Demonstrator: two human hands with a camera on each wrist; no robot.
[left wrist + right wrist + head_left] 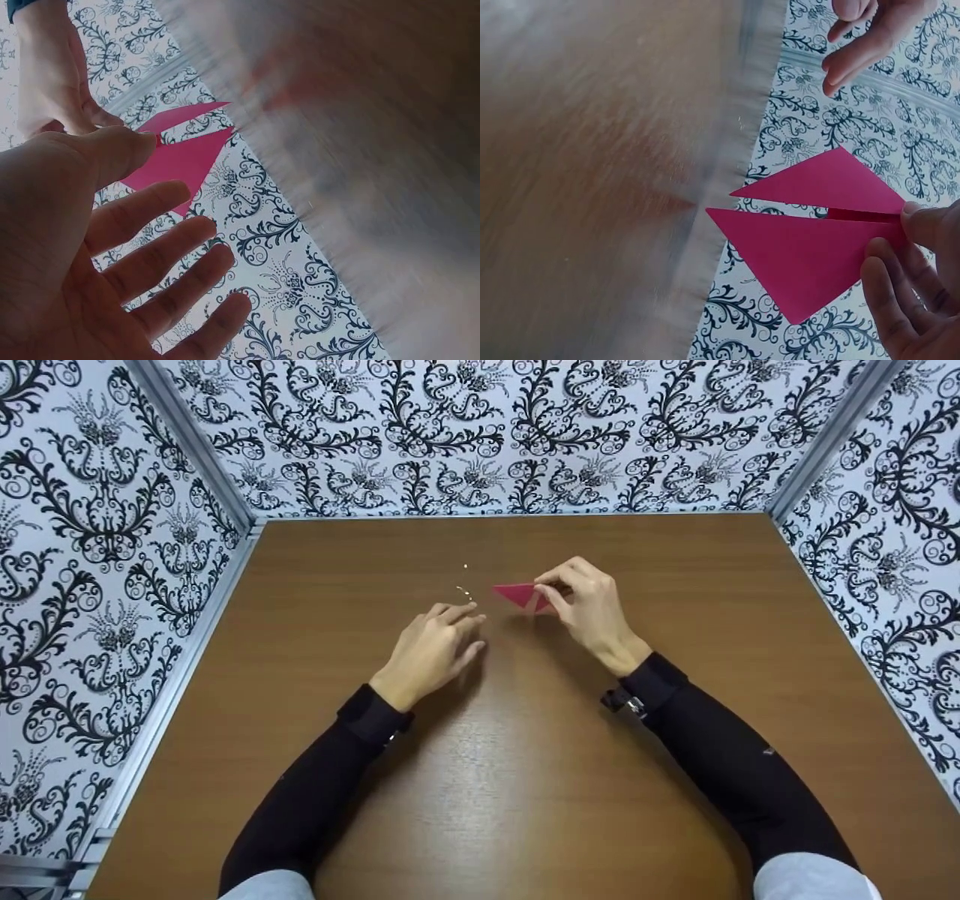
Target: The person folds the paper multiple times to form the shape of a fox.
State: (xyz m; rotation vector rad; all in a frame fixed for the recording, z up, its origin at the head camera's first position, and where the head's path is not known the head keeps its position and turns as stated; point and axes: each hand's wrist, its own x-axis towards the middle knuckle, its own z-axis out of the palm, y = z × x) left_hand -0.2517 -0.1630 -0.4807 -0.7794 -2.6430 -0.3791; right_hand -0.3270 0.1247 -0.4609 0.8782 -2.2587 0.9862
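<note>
A pink piece of folded paper [795, 251] has two pointed flaps with a narrow slit between them. In the right wrist view, my right hand [919, 277] pinches it at the end away from the points, thumb on one face and fingers behind. The head view shows this paper [516, 594] tilted just above the table, to the left of my right hand [592, 607]. My left hand [436, 649] is apart from the paper, low over the table. In the left wrist view, the fingers of my left hand [161, 247] are spread and hold nothing.
A brown wooden table [480, 810] lies under both hands. Small bright specks [466, 594] show on its surface just beyond my left fingertips. Patterned black-and-white panels [480, 442] with metal frame bars [202, 442] stand along the back and sides.
</note>
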